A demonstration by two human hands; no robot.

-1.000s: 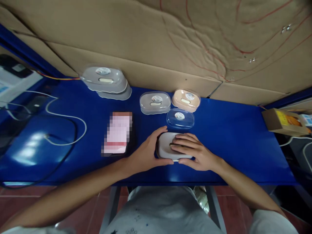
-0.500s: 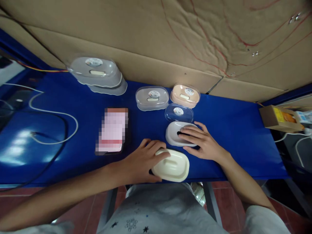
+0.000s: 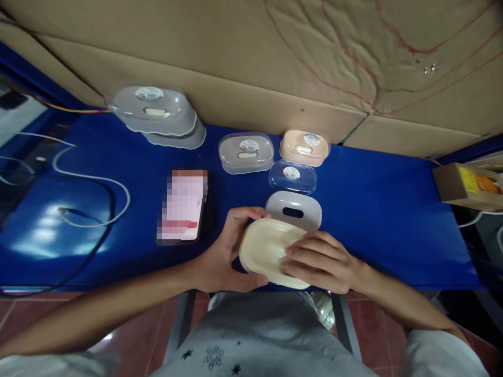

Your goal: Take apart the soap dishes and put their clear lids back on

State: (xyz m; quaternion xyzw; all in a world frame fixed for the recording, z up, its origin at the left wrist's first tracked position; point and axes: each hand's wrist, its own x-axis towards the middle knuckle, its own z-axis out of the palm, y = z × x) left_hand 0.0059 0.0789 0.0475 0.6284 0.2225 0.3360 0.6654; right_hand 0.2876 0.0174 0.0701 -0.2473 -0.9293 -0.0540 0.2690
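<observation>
Near the front edge of the blue table, a cream oval dish (image 3: pixel 265 248) is between my two hands. My left hand (image 3: pixel 231 256) grips its left side, thumb along the lower edge and fingers at the upper left. The fingers of my right hand (image 3: pixel 324 262) lie over its right part, pressed together against it. Just behind the dish sits a white oval piece (image 3: pixel 310 207) with a dark slot, partly covered by the dish. A clear lid (image 3: pixel 293 177) with a round label lies beyond that.
A peach container (image 3: pixel 304 149) and a grey lidded container (image 3: pixel 246 153) stand farther back. Stacked grey containers (image 3: pixel 157 118) are at the back left. A phone (image 3: pixel 184 207) and cables (image 3: pixel 113 183) lie left. A cardboard box (image 3: pixel 459 188) sits at the right edge.
My right hand has left the white slotted piece and come onto the cream dish. The dish now shows a smooth hollow instead of its raised bar, and my left hand grips its side.
</observation>
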